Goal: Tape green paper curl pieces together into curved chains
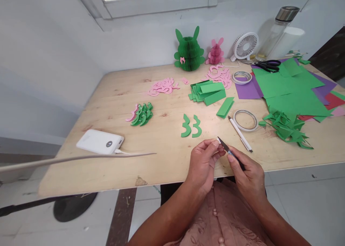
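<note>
Peering down through the head camera, I find the knife between the two hands, above the near part of the wooden table. It is slim, with a dark blade tapering to a sharp point, a bluish patterned patch behind that, and a black handle mostly covered by the grip. The right hand is curled snugly round the handle, thumb pressed along it, so the blade slants up and leftward.

At the tip I make out a small white piece, pinched between thumb and fingers of the left hand. So little of it shows that I cannot read its shape, nor tell whether the blade touches it.

Just beyond the left hand, two green cutouts lie side by side, each curved like a figure 3. Beyond the right hand I see a white pen with black ends, lying slantwise beside a roll of tape.
</note>
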The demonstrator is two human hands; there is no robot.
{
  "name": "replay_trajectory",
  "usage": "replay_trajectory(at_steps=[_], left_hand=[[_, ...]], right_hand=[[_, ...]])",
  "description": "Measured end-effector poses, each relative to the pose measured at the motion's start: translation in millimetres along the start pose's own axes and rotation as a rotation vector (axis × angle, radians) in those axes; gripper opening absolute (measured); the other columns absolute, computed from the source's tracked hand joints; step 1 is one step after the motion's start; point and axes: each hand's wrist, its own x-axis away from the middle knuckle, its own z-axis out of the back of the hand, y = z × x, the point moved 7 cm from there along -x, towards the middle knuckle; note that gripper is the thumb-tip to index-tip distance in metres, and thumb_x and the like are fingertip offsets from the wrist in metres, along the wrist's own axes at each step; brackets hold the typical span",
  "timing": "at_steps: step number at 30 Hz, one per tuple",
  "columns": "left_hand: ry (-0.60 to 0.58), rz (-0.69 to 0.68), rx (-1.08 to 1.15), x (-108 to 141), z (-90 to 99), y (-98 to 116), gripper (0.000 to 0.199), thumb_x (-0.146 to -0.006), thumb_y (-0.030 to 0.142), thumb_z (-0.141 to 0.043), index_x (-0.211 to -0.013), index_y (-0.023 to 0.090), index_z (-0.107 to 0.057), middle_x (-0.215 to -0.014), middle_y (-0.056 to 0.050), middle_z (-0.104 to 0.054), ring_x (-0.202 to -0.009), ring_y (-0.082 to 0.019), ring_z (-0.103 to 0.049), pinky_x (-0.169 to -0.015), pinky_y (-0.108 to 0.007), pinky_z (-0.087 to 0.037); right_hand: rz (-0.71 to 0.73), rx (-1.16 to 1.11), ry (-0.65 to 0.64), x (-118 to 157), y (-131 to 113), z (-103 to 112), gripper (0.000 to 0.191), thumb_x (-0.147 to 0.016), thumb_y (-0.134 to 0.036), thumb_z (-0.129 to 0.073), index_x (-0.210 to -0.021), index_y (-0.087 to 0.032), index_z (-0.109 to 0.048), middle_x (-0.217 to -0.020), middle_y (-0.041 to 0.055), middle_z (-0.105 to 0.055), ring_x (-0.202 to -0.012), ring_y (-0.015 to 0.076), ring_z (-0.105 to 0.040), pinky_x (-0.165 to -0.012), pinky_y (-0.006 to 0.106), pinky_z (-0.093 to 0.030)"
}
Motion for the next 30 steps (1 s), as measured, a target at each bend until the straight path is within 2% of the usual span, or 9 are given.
replay_trajectory(at_steps=[10, 17, 30], left_hand=[[-0.005, -0.013, 0.002, -1.9, -0.6, 0.1, 0.018, -0.063, 0.025, -0.078, -0.07, 0.013, -0.067, -0.073, -0.003, -0.067, -0.07, -0.012, -0.059, -0.073, -0.027, -0.047], [-0.012, -0.005, -0.004, -2.5, 0.0, 0.9, 0.016, -0.066, 0.025, -0.077, -0.072, 0.013, -0.067, -0.074, -0.004, -0.067, -0.071, -0.013, -0.059, -0.074, -0.027, -0.047], [-0.028, 0.008, 0.001, -2.2, -1.4, -1.6, 0.02, -0.061, 0.024, -0.08, -0.073, 0.014, -0.069, -0.077, -0.004, -0.069, -0.072, -0.014, -0.061, -0.076, -0.029, -0.047]], right_hand=[[-0.016, 0.007, -0.041, -1.8, -0.6, -0.9, 0.035, -0.087, -0.039, -0.054, -0.111, -0.018, -0.068, -0.105, 0.0077, -0.072, -0.093, 0.022, -0.069, -0.077, 0.031, -0.057], [-0.044, 0.008, -0.029, -0.5, 4.6, -0.5, 0.035, -0.085, -0.04, -0.055, -0.11, -0.019, -0.068, -0.107, 0.0082, -0.071, -0.095, 0.0236, -0.068, -0.079, 0.034, -0.057], [-0.007, -0.005, -0.05, -2.1, 0.3, -2.1, 0.034, -0.087, -0.037, -0.054, -0.114, -0.019, -0.066, -0.106, 0.0074, -0.071, -0.092, 0.0215, -0.069, -0.074, 0.03, -0.057]])
